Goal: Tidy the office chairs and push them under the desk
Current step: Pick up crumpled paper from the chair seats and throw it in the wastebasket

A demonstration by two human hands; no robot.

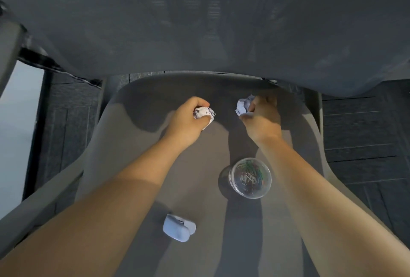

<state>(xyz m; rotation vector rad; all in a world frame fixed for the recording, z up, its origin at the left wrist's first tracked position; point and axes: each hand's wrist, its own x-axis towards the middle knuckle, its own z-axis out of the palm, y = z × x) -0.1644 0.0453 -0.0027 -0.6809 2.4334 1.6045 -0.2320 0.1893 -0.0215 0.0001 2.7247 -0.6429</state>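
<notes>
I look straight down on a grey office chair seat (pixel 133 154); its mesh backrest (pixel 199 21) fills the top of the view. My left hand (pixel 188 119) is closed around a crumpled white paper ball (pixel 203 112) near the back of the seat. My right hand (pixel 261 114) pinches a second crumpled paper ball (pixel 243 107) just under the backrest. Both forearms stretch over the seat.
A clear round tub of coloured paper clips (pixel 249 178) stands on the seat near my right forearm. A small pale blue stapler-like object (pixel 178 228) lies near the seat's front. Dark carpet tiles (pixel 359 132) flank the chair; an armrest (pixel 33 205) runs along the left.
</notes>
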